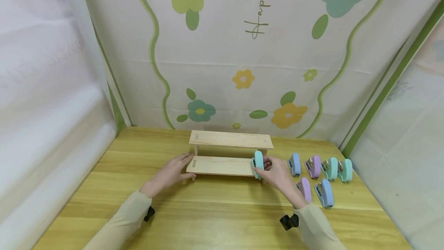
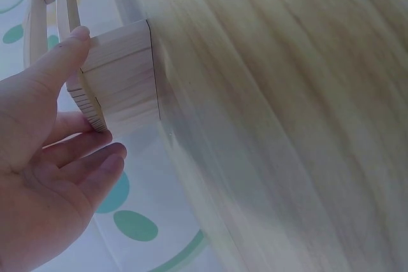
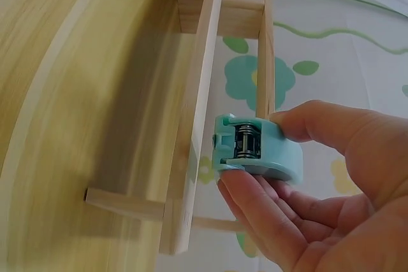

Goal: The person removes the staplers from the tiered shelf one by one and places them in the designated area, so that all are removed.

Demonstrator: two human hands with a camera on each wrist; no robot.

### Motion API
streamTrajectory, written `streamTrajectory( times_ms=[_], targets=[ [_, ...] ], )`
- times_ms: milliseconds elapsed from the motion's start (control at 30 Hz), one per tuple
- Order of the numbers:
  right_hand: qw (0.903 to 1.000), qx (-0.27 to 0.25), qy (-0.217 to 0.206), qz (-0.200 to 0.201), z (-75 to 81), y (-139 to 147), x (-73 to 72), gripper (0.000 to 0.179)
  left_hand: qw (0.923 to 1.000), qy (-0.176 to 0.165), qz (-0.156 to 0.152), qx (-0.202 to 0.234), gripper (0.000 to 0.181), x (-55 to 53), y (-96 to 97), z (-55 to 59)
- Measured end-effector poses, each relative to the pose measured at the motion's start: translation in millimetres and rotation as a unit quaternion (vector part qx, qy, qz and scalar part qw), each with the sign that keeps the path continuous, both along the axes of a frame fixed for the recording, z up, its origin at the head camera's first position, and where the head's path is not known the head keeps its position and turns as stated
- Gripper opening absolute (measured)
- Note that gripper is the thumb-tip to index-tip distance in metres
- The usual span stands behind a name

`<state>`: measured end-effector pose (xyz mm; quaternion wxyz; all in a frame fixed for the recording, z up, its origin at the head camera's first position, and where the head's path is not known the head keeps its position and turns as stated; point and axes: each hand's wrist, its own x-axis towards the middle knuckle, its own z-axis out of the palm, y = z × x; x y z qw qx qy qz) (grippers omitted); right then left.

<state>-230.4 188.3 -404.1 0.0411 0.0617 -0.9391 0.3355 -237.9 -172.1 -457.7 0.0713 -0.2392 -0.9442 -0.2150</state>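
Note:
A two-tier wooden shelf (image 1: 222, 165) stands on the table, its upper board set behind the lower one. My left hand (image 1: 173, 171) grips the left end of the lower board, thumb (image 2: 67, 52) on one side and fingers on the other. At the opposite end, my right hand (image 1: 279, 171) pinches a teal mini stapler (image 1: 258, 163) between thumb and fingers. In the right wrist view the stapler (image 3: 258, 148) is very close to the board's face, with a narrow gap showing.
Several more staplers stand in two rows at the right: a blue one (image 1: 294, 164), a purple one (image 1: 313, 167) and teal ones (image 1: 332, 169) behind, a purple one (image 1: 305, 189) and a blue one (image 1: 325, 193) in front. A flowered cloth (image 1: 215, 57) hangs behind the table.

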Motion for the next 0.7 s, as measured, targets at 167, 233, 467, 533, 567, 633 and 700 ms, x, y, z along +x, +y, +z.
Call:
streamTrajectory(
  times_ms=[167, 233, 467, 533, 567, 633, 700],
  targets=[
    [0.9996, 0.02, 0.018, -0.008, 2.5, 10.9, 2.7, 0.035, 1.0, -0.005, 0.002, 0.004, 0.075, 0.5, -0.2, -0.1],
    [0.9995, 0.023, 0.019, -0.012, 2.9, 15.7, 3.4, 0.037, 1.0, -0.004, 0.002, 0.003, 0.075, 0.6, -0.2, 0.0],
    [0.9995, 0.019, 0.005, -0.024, 2.0, 35.4, 4.9, 0.04, 1.0, 0.003, -0.003, -0.003, 0.076, 0.8, 0.5, -0.3],
    [0.9992, 0.028, 0.011, -0.027, 2.6, 40.9, 6.1, 0.041, 1.0, 0.005, -0.004, -0.003, 0.076, 0.8, 0.4, -0.5],
    [0.9989, 0.035, 0.014, -0.029, 3.3, 43.4, 6.7, 0.041, 1.0, 0.005, -0.004, -0.002, 0.076, 0.7, 0.4, -0.8],
    [0.9985, 0.039, 0.019, -0.032, 5.0, 47.8, 8.3, 0.04, 1.0, 0.005, -0.004, -0.002, 0.076, 0.4, 0.4, -1.1],
    [0.9983, 0.043, 0.02, -0.033, 6.8, 52.0, 10.8, 0.039, 1.0, 0.005, -0.005, -0.003, 0.076, 0.1, 0.4, -1.7]
  ],
)
